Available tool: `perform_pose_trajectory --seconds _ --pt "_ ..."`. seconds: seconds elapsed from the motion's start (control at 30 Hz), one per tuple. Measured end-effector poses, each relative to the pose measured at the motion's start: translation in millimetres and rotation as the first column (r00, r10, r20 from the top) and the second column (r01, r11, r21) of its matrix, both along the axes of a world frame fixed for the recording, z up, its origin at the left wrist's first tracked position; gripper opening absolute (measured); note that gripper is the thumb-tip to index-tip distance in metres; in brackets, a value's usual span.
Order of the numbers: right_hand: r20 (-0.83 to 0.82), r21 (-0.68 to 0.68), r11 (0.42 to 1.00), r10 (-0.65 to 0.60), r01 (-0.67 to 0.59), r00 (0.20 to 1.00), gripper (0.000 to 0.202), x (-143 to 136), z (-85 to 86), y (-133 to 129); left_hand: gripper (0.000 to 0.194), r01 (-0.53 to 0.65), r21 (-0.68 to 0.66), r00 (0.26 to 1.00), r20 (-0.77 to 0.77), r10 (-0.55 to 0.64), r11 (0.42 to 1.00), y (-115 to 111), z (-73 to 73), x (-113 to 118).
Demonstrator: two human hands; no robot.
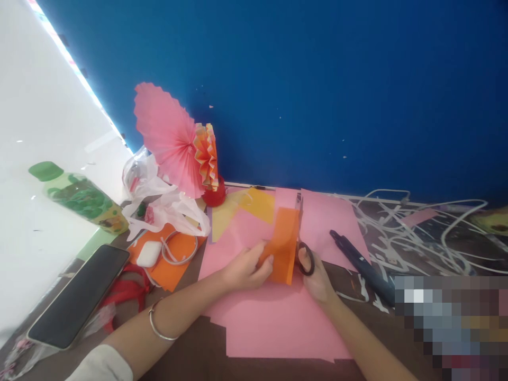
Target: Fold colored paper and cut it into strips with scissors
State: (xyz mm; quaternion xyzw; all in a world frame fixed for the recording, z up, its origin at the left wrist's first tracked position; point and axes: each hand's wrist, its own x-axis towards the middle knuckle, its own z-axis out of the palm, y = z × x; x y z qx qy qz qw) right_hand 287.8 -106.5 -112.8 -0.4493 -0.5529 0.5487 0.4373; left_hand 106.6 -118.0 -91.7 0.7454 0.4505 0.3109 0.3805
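Note:
My left hand point(251, 266) pinches a folded piece of orange paper point(284, 243), which stands up above the pink sheets. In my right hand point(317, 278) are scissors point(306, 259) with dark handles. Their blades point away from me along the right edge of the orange paper and are partly hidden behind it, so whether they are cutting it I cannot tell. Several pink sheets point(286, 328) lie on the dark table under both hands, with a yellow sheet point(262, 203) among them at the back.
To the left are a phone point(79, 296), a white earbud case point(149, 254), a green-capped bottle point(81, 198) and plastic bags point(170, 209). A pink pleated paper fan point(170, 135) stands behind them. A dark slim tool point(361, 264), cables and paper scraps point(392, 238) lie right, before a blue wall.

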Motion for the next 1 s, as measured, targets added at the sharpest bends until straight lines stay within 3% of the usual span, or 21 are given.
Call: perform_pose_trajectory --seconds 0.33,0.63,0.83,1.0 --pt "0.068 0.006 1.0 -0.025 0.025 0.997 0.051 -1.8 5.4 0.1 0.022 -0.016 -0.026 0.999 0.028 0.016 1.0 0.6 -3.9 0.7" --pt "0.063 -0.016 0.991 -0.131 0.132 0.989 0.042 -4.0 5.7 1.1 0.02 -0.037 -0.063 0.98 0.192 0.049 0.997 3.8 -7.6 1.5" --pt "0.007 0.045 0.989 -0.143 0.143 0.99 0.038 -2.0 3.7 -4.9 0.026 -0.13 -0.191 0.91 0.365 0.194 0.973 9.9 -12.6 4.3" --pt "0.089 0.171 0.979 -0.128 0.112 0.988 0.036 -0.7 2.6 -8.9 0.032 -0.153 -0.29 0.82 0.497 0.285 0.945 18.3 -11.9 3.5"
